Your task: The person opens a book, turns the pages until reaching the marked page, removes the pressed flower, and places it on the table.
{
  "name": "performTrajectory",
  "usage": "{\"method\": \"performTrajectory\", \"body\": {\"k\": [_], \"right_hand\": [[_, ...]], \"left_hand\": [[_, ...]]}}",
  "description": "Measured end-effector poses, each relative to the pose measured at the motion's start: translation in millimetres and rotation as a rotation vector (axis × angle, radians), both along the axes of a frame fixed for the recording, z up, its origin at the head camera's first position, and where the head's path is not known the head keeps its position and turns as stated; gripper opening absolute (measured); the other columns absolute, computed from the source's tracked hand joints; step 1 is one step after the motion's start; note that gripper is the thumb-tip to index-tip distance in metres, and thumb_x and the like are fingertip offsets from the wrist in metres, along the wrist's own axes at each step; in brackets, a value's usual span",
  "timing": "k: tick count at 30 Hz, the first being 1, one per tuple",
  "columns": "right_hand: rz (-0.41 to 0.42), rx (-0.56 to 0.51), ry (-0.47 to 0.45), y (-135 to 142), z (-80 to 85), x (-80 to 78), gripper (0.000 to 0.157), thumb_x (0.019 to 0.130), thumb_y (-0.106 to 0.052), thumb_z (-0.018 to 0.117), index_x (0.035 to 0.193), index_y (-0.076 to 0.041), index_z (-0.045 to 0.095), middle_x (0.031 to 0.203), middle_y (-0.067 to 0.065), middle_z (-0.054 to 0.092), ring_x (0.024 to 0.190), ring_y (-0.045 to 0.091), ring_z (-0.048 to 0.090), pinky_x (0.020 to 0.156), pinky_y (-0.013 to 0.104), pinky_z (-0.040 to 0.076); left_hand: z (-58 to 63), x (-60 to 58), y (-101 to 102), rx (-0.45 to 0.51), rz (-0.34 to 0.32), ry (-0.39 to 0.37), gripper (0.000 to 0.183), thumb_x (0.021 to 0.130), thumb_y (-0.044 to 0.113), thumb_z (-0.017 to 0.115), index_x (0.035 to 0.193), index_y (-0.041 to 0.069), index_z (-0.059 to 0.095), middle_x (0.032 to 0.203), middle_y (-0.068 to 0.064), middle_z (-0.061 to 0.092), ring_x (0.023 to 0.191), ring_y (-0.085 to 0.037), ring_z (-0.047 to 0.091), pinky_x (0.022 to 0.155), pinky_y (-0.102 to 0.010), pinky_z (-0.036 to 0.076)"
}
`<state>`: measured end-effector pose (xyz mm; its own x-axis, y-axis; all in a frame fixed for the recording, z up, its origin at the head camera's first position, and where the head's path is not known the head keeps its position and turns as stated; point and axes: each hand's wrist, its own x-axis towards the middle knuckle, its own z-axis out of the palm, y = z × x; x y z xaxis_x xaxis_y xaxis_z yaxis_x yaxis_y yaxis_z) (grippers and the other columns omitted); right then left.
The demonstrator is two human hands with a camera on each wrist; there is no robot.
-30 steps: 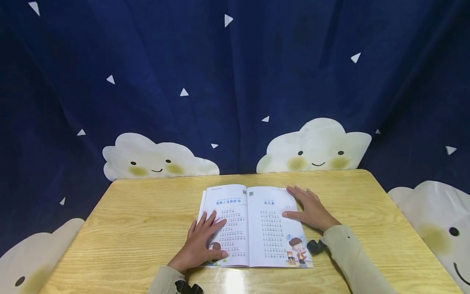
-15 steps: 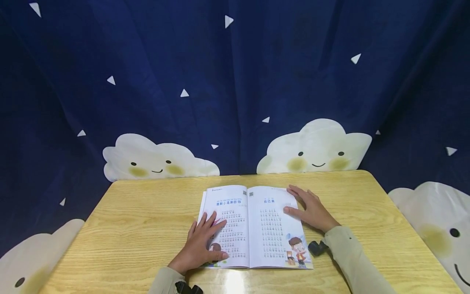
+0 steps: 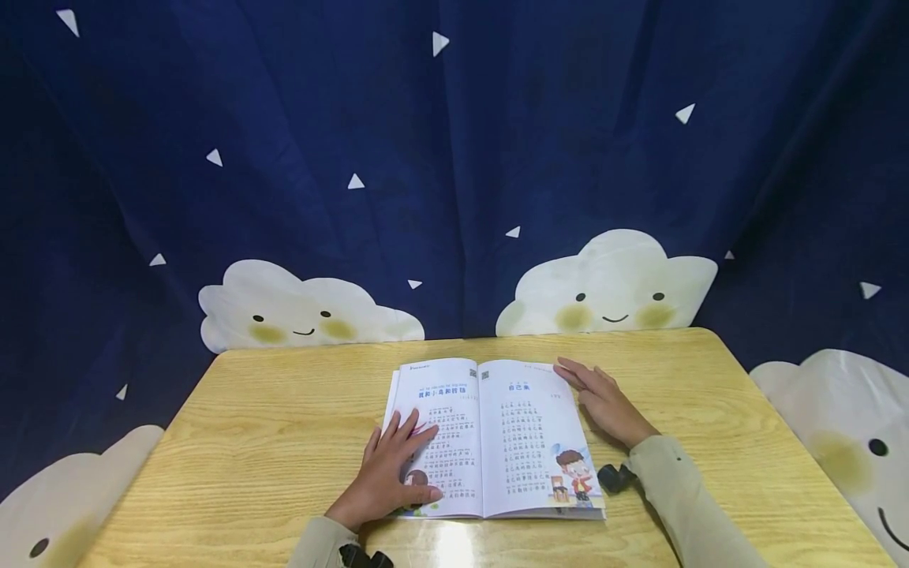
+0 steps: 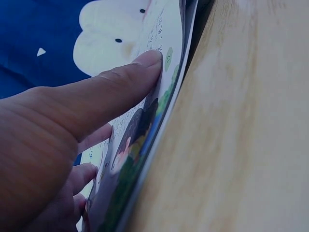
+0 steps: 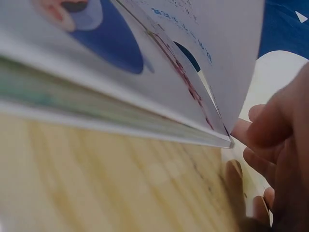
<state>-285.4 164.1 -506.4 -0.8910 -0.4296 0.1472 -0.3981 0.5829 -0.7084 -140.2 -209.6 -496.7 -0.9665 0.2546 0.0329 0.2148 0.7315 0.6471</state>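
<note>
An open children's book [image 3: 525, 457] lies on the table, printed with Chinese text and cartoon pictures. My left hand [image 3: 387, 473] rests spread on the left page [image 3: 443, 386], its thumb near the lower edge; the left wrist view shows the thumb [image 4: 120, 84] lying over the print. My right hand [image 3: 609, 402] is at the upper outer edge of the right page, index finger by the corner. In the right wrist view a leaf [image 5: 227, 53] stands raised off the pages below, a fingertip [image 5: 240, 131] at its edge and the thumb [image 5: 270, 128] apart from it.
The wooden table [image 3: 270, 426] extends on both sides of the book. Behind it hangs a dark blue curtain [image 3: 319, 102] with white triangles and smiling clouds [image 3: 614, 276]. Black wrist devices [image 3: 616, 478] sit at the sleeves [image 3: 682, 497].
My right thumb has drawn back from the right page to its outer edge. That page has lifted and shifted slightly left, showing a strip beneath. The left hand has stayed put.
</note>
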Motion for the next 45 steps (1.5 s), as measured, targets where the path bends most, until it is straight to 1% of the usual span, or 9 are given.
{"method": "performTrajectory", "body": {"k": [5, 7, 14, 18, 25, 30, 37, 40, 45], "right_hand": [[0.024, 0.020, 0.073, 1.4, -2.4, -1.1, 0.055, 0.092, 0.003, 0.042, 0.145, -0.013, 0.045, 0.152, 0.003, 0.038, 0.143, 0.028, 0.027, 0.117, 0.050, 0.005], [0.023, 0.020, 0.074, 1.5, -2.4, -1.0, 0.054, 0.093, 0.001, 0.044, 0.145, -0.013, 0.045, 0.152, 0.002, 0.040, 0.143, 0.027, 0.026, 0.117, 0.051, 0.004], [0.022, 0.003, 0.064, 0.3, -0.9, -0.6, 0.051, 0.095, -0.003, 0.049, 0.145, -0.012, 0.045, 0.149, 0.005, 0.043, 0.144, 0.030, 0.025, 0.117, 0.053, 0.003], [0.021, -0.007, 0.053, -0.3, 0.0, -0.9, 0.050, 0.095, -0.007, 0.051, 0.145, -0.012, 0.045, 0.148, 0.005, 0.044, 0.144, 0.030, 0.024, 0.117, 0.053, 0.003], [0.017, -0.038, 0.062, 0.2, -2.3, -1.6, 0.050, 0.097, -0.013, 0.054, 0.145, -0.014, 0.044, 0.146, 0.002, 0.047, 0.144, 0.030, 0.024, 0.116, 0.054, 0.005], [0.018, -0.094, 0.030, 0.4, -0.8, -0.6, 0.058, 0.097, -0.013, 0.055, 0.151, -0.017, 0.034, 0.151, -0.002, 0.040, 0.144, 0.024, 0.024, 0.117, 0.054, 0.007], [0.053, -0.167, 0.009, 0.2, -0.3, -0.1, 0.063, 0.096, -0.015, 0.058, 0.152, -0.016, 0.031, 0.156, 0.001, 0.031, 0.143, 0.029, 0.028, 0.114, 0.054, 0.022], [0.044, -0.176, -0.033, 1.3, 0.4, 0.7, 0.067, 0.094, -0.016, 0.061, 0.153, -0.019, 0.029, 0.157, -0.002, 0.028, 0.144, 0.027, 0.026, 0.114, 0.053, 0.021], [0.028, -0.206, -0.103, 5.7, 3.4, 1.3, 0.073, 0.094, -0.021, 0.062, 0.154, -0.025, 0.022, 0.159, -0.008, 0.021, 0.145, 0.026, 0.020, 0.114, 0.057, 0.017]], "left_hand": [[-0.8, -1.0, -0.1, -0.004, -0.002, 0.006, 0.087, 0.071, 0.059, 0.076, 0.146, 0.026, 0.044, 0.159, -0.010, 0.018, 0.147, -0.037, 0.001, 0.111, -0.060, -0.005], [-1.1, -1.3, -0.2, -0.010, -0.002, 0.007, 0.087, 0.071, 0.059, 0.075, 0.146, 0.027, 0.044, 0.159, -0.010, 0.018, 0.147, -0.037, 0.001, 0.111, -0.060, -0.005], [-2.2, -1.5, -0.7, -0.005, -0.002, -0.001, 0.086, 0.072, 0.059, 0.075, 0.146, 0.027, 0.044, 0.160, -0.010, 0.018, 0.147, -0.037, 0.000, 0.111, -0.060, -0.005], [-1.2, -0.8, -0.4, -0.005, -0.004, 0.002, 0.087, 0.072, 0.058, 0.075, 0.146, 0.027, 0.044, 0.159, -0.010, 0.018, 0.147, -0.037, 0.001, 0.111, -0.060, -0.005], [-0.6, -0.1, -0.3, -0.018, -0.009, 0.005, 0.088, 0.071, 0.059, 0.075, 0.146, 0.025, 0.044, 0.159, -0.011, 0.019, 0.147, -0.038, 0.001, 0.111, -0.061, -0.004], [-1.5, -0.1, -1.1, -0.013, -0.003, -0.006, 0.088, 0.071, 0.061, 0.074, 0.146, 0.027, 0.044, 0.160, -0.010, 0.018, 0.147, -0.036, 0.000, 0.111, -0.059, -0.005], [-3.7, 2.5, -3.8, -0.025, 0.002, 0.006, 0.089, 0.071, 0.063, 0.074, 0.147, 0.027, 0.043, 0.160, -0.010, 0.018, 0.147, -0.037, 0.000, 0.112, -0.059, -0.005], [-4.2, 2.8, -3.7, -0.029, 0.002, -0.001, 0.090, 0.071, 0.063, 0.073, 0.147, 0.027, 0.043, 0.160, -0.009, 0.018, 0.147, -0.036, 0.000, 0.112, -0.058, -0.005], [-2.9, 0.8, -1.4, -0.030, -0.007, 0.007, 0.089, 0.072, 0.063, 0.073, 0.147, 0.027, 0.043, 0.160, -0.009, 0.017, 0.147, -0.036, 0.000, 0.112, -0.059, -0.005]]}}
